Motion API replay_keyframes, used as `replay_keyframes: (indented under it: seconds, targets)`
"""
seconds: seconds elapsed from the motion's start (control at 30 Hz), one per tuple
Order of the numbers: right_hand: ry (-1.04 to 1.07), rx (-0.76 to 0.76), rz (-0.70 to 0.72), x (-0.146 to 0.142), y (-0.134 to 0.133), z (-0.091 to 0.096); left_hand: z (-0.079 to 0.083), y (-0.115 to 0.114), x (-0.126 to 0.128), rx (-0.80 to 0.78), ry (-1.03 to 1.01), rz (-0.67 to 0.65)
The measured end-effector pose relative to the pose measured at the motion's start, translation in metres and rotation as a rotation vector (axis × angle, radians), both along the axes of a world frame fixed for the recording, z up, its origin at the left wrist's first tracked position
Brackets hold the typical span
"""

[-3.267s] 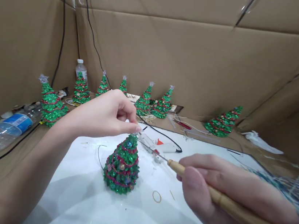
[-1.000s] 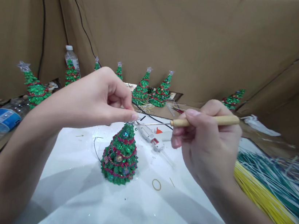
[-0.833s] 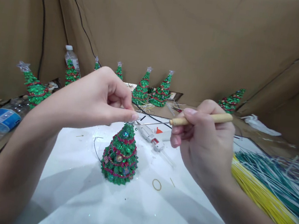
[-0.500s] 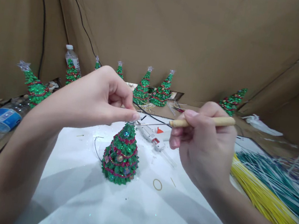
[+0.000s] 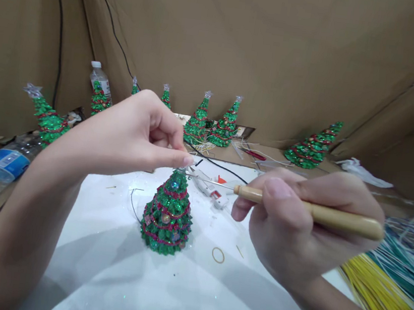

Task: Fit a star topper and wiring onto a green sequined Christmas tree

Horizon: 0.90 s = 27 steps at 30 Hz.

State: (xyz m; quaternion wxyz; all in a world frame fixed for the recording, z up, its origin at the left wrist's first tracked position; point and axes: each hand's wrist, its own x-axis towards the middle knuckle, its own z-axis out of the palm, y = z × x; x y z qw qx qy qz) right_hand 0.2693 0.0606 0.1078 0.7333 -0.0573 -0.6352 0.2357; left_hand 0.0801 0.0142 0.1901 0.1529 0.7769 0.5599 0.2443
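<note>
Cardboard walls (image 5: 266,51) close in the far side, with a row of other trees (image 5: 226,124) beyond the left fingers and a white desk (image 5: 128,292) below both hands. One tree (image 5: 167,221) stands upright on it, directly beneath the fingers of the person's left hand (image 5: 143,141). That thumb and forefinger are pinched together at the tree's tip, hiding most of it. The tree's long axis runs straight down from them.

To their right, the fingers of the right hand (image 5: 297,223) are wrapped around the wooden handle of an awl (image 5: 341,220). Its thin shaft points left, nearly level and so crosswise to the tree, and ends just beside the left fingertips; whether it touches the tip cannot be told. Thus the left hand is the nearer, in contact with the tree, while the right stands apart and spans the gap with the shaft.

Between the hands and a little beyond lies a glue gun (image 5: 208,188). A rubber band (image 5: 218,255) lies below and left of the right fingers, and yellow strands (image 5: 381,295) spread to their right.
</note>
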Motion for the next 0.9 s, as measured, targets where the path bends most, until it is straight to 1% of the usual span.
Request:
replay_keyframes:
  seconds: [0.07, 0.13, 0.27, 0.33, 0.4, 0.47, 0.53, 0.67, 0.83, 0.9]
  targets:
    - [-0.01, 0.038, -0.033, 0.0, 0.0, 0.0, 0.0, 0.0, 0.0, -0.006, 0.009, 0.005]
    - [-0.013, 0.042, -0.038, 0.0, -0.001, -0.001, 0.0, 0.0, 0.0, -0.013, 0.005, 0.009]
    - [-0.026, -0.065, -0.009, 0.001, -0.006, -0.003, 0.002, -0.001, 0.001, -0.018, -0.02, -0.002]
    - [-0.035, -0.089, -0.007, 0.002, -0.009, -0.004, 0.002, -0.001, 0.002, -0.022, -0.029, -0.004]
    - [-0.056, -0.09, -0.055, 0.003, -0.011, -0.005, 0.003, -0.001, 0.002, -0.023, -0.04, -0.005]
    - [-0.094, -0.062, -0.127, 0.004, -0.014, -0.005, 0.003, -0.001, 0.002, -0.034, -0.033, 0.0]
    - [-0.146, -0.03, -0.167, 0.006, -0.016, -0.005, 0.002, -0.001, 0.003, -0.038, -0.022, -0.002]
    - [-0.182, -0.036, -0.154, 0.007, -0.02, -0.002, 0.001, 0.0, 0.002, -0.032, -0.039, -0.015]
    - [-0.199, -0.055, -0.133, 0.004, -0.022, 0.005, 0.001, 0.0, 0.001, -0.038, -0.004, -0.012]
    - [-0.213, -0.03, -0.12, 0.003, -0.023, 0.007, 0.001, 0.0, 0.001, -0.045, 0.001, -0.01]
